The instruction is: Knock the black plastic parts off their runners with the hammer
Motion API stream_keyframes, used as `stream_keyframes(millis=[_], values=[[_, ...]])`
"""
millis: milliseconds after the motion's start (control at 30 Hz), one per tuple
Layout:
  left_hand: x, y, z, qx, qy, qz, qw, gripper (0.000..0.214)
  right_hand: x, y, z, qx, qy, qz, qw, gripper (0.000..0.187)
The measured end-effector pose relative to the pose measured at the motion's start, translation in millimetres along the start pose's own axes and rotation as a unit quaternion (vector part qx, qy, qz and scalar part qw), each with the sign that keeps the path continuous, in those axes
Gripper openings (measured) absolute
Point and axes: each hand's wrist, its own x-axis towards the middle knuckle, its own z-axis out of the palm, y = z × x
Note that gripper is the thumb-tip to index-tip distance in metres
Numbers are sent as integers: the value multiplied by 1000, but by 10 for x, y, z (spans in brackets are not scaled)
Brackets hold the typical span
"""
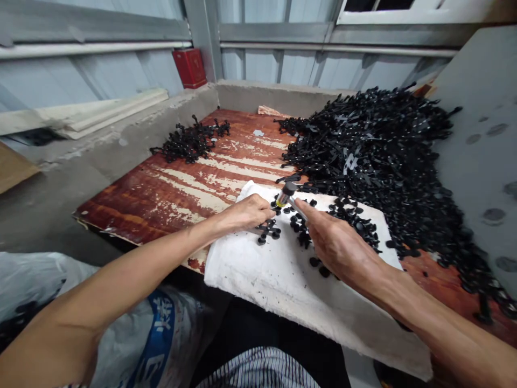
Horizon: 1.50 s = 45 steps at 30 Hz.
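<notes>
While the left hand (242, 213) curls down to steady a black plastic moulded cluster (267, 231) on a folded white cloth (258, 280) padding the wooden surface (189, 194), the right hand (339, 240) closes around a small mallet (287, 193).

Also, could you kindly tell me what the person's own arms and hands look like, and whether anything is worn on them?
The left forearm and right forearm are bare, with no sleeve in view. The left hand and right hand wear no gloves, and no watch or bracelet shows on either wrist.
</notes>
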Motion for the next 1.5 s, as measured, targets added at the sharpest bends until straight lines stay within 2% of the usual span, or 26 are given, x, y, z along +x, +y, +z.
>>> stream_keyframes(millis=[133, 300, 433, 533, 633, 700, 767, 900, 933, 1033, 1133, 1233, 1333, 1500], values=[[-5, -12, 18, -1, 17, -15, 1000, 23, -8, 73, -5, -77, 1, -33, 996, 53], [0, 2, 21, 5, 0, -15, 1000, 21, -29, 134, 14, -124, -13, -42, 991, 53], [1, -19, -7, -7, -6, -18, 1000, 21, 1, 62, -13, -163, -32, -22, 986, 41], [-35, 10, -47, -7, -26, 21, 999, 21, 63, -50, -64, -167, -28, -22, 985, 31], [-123, 121, -63, -23, -72, 82, 994, 22, 107, -118, -55, -66, -65, 61, 994, 20], [-199, 196, -55, -30, -101, 107, 989, 23, 100, -107, 1, 46, -111, 142, 983, 19], [-276, 217, -50, -15, -83, 116, 990, 24, 60, -68, 68, 116, -124, 179, 969, 24], [-428, 94, -84, 39, 87, 81, 992, 33, -51, 8, 131, 159, -49, 179, 970, 31], [-463, 59, -91, 45, 107, 70, 991, 37, -72, 21, 133, 164, -26, 177, 970, 32], [-530, 40, -59, 25, 71, 63, 995, 46, -115, 52, 154, 166, 14, 170, 971, 32], [-508, 152, 33, -4, 51, 51, 997, 40, -153, 70, 218, 159, 5, 166, 973, 29], [-418, 271, 92, -83, 38, -12, 996, 25, -208, 71, 264, 155, -24, 167, 973, 29], [-312, 283, 59, -143, 26, -64, 987, 17, -290, 54, 251, 172, -32, 177, 969, 33], [-132, 124, -60, -113, 5, -36, 993, 17, -487, 3, 226, 247, 10, 215, 945, 38]])
